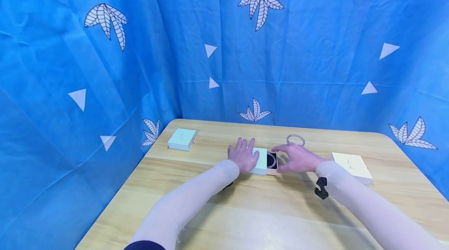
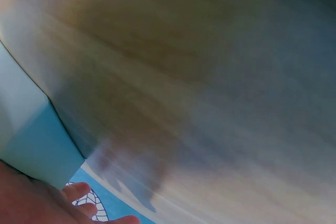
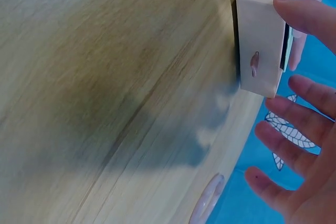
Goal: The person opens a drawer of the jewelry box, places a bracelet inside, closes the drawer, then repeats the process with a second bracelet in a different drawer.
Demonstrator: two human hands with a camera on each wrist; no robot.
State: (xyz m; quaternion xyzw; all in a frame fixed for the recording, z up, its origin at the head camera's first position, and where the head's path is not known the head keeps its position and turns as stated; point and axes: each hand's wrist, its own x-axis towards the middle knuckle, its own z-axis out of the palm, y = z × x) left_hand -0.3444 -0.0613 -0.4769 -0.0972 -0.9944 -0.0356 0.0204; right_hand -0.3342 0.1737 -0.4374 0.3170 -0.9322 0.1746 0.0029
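A mint-green box (image 1: 260, 166) has its pale pink inner drawer (image 3: 260, 30) pulled partway out on the right. Inside the drawer, a light-coloured bangle (image 1: 274, 161) lies on black lining. My left hand (image 1: 243, 158) rests at the box's left end with its fingers straight and spread; the box's side (image 2: 39, 148) also shows in the left wrist view. At the drawer end is my right hand (image 1: 298, 158), its thumb at one front edge and its loosely spread fingers near the other. A small ribbon tab (image 3: 254, 64) sticks out of the drawer's front.
A second bangle (image 1: 296, 135) lies on the wooden table (image 1: 242, 215) behind my right hand. Another mint box (image 1: 182, 139) sits at the back left, and a cream box (image 1: 352, 167) is beside my right wrist. Blue patterned curtain (image 1: 308, 47) hangs around the table's far edge and left side.
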